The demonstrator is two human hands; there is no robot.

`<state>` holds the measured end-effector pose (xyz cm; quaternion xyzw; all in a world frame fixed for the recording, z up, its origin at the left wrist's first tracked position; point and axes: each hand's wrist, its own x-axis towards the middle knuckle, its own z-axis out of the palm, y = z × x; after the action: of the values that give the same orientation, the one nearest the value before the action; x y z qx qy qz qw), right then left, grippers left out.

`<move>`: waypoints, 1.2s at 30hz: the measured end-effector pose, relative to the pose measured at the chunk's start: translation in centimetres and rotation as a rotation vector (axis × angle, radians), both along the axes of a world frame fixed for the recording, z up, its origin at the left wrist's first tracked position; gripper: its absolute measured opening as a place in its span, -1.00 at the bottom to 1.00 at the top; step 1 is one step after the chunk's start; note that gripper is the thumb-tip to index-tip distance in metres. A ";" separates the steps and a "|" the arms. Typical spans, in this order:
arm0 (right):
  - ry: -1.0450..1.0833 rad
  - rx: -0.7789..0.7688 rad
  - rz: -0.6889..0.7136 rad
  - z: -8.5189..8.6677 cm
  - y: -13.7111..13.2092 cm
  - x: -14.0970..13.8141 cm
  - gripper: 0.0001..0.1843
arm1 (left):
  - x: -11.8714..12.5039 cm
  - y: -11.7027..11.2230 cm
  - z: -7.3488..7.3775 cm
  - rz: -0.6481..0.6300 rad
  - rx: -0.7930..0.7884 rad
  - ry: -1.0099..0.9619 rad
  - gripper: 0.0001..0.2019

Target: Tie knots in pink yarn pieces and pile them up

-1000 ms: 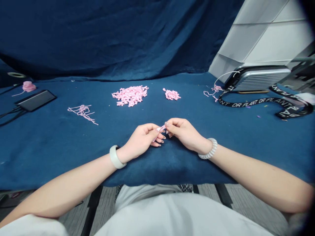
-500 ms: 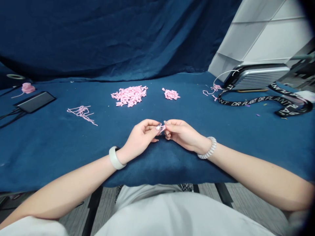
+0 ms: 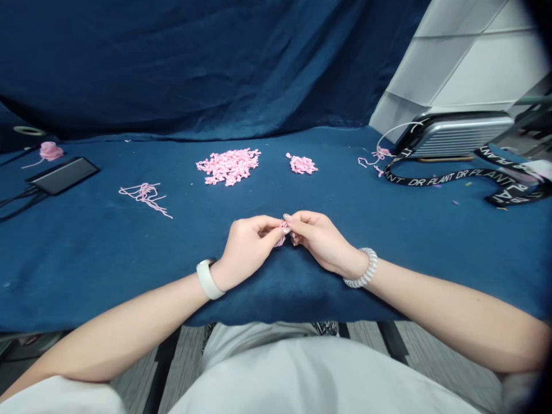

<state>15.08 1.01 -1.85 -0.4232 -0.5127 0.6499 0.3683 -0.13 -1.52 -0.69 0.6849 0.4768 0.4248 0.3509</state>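
Observation:
My left hand point(image 3: 254, 247) and my right hand point(image 3: 321, 238) meet above the near part of the blue-covered table. Between their fingertips is a short piece of pink yarn point(image 3: 280, 240), mostly covered by the fingers. Thumb and fingers of the left hand are closed on it. The right hand pinches at the same yarn, its fingertips touching those of the left. Beyond the hands lie a larger heap of knotted pink yarn pieces point(image 3: 229, 167) and a smaller heap point(image 3: 302, 165). Cut pink strands point(image 3: 146, 195) rest to the left.
A pink yarn ball point(image 3: 50, 151) and a dark flat device with cables point(image 3: 64, 175) are at far left. At right stand a silver ridged case point(image 3: 466, 135), a black lettered lanyard point(image 3: 431, 179) and yarn scraps point(image 3: 382, 154). A blue cloth point(image 3: 194, 69) hangs behind.
My fingertips have drawn closer together and the left wrist has turned slightly, so the pink yarn is more covered. The whole view has shifted a little.

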 end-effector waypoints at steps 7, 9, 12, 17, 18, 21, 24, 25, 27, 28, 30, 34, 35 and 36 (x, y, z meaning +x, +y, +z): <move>0.005 -0.031 -0.014 0.5 -0.2 0.2 -0.51 | -0.1 -0.1 -0.3 0.004 0.095 0.097 -0.82; 0.012 -0.039 -0.016 0.6 -0.4 0.1 -0.51 | -0.1 -0.1 -0.3 -0.001 0.089 0.113 -0.82; 0.016 -0.039 -0.008 0.7 -0.5 -0.1 -0.52 | -0.2 -0.1 -0.2 0.000 0.070 0.139 -0.84; 0.028 -0.042 0.000 0.4 -0.3 0.0 -0.51 | -0.3 0.0 0.3 -0.048 0.050 0.154 -0.75; 0.032 -0.044 -0.004 0.3 -0.3 0.1 -0.51 | -0.3 0.1 0.4 -0.061 0.044 0.149 -0.74; 0.035 -0.051 -0.015 0.2 -0.2 0.1 -0.53 | -0.4 0.2 0.3 -0.082 0.007 0.101 -0.75; 0.033 -0.057 -0.026 0.1 -0.1 0.0 -0.55 | -0.4 0.2 0.1 -0.079 -0.026 0.050 -0.76; 0.034 -0.058 -0.029 0.1 -0.1 0.0 -0.56 | -0.5 0.2 0.0 -0.075 -0.035 0.030 -0.76; 0.047 -0.061 -0.030 0.0 0.0 0.0 -0.57 | -0.4 0.2 -0.1 -0.062 -0.047 -0.033 -0.77; 0.059 -0.065 -0.025 0.0 0.0 0.0 -0.57 | -0.4 0.2 -0.1 -0.059 -0.053 -0.073 -0.77; 0.084 -0.077 -0.014 0.0 0.0 0.1 -0.57 | -0.3 0.3 -0.2 -0.061 -0.061 -0.150 -0.75; 0.117 -0.098 0.011 0.1 -0.1 0.1 -0.53 | -0.2 0.3 -0.3 -0.091 -0.066 -0.204 -0.79; 0.122 -0.102 0.016 0.1 -0.1 0.1 -0.53 | -0.2 0.2 -0.3 -0.091 -0.062 -0.207 -0.82; 0.126 -0.107 0.021 0.1 -0.1 0.0 -0.52 | -0.2 0.2 -0.3 -0.089 -0.055 -0.206 -0.84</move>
<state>15.10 0.90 -1.74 -0.3952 -0.4576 0.7055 0.3696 -0.34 -1.32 -0.98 0.6481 0.4189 0.4637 0.4352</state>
